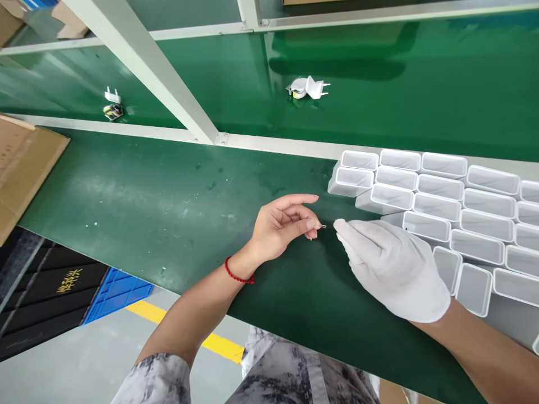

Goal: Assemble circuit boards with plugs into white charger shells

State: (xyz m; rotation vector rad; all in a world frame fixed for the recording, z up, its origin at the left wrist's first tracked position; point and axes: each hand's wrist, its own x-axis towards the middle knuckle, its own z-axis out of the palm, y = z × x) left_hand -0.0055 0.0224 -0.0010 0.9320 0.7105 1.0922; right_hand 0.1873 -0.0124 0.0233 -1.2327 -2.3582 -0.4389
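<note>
My bare left hand (286, 224), with a red cord bracelet (239, 272) at the wrist, is over the middle of the green bench. Its thumb and index finger pinch a tiny thin metal piece (323, 226), whose ends stick out to the right; most of it is hidden by the fingertips. My right hand (391, 266) wears a white glove and faces the left across a small gap. The gloved fingers are pressed together, and whether anything is between them cannot be seen. Right beside this hand stand rows of clear plastic boxes (426, 225) with open tops.
A metal upright (155, 73) and rail cross the bench (126, 185). Behind the rail lie a white plug with a circuit part (309, 88) and another plug assembly (113, 104). At left are a cardboard box (33, 168) and black crates (50, 292) beside a blue one (118, 292).
</note>
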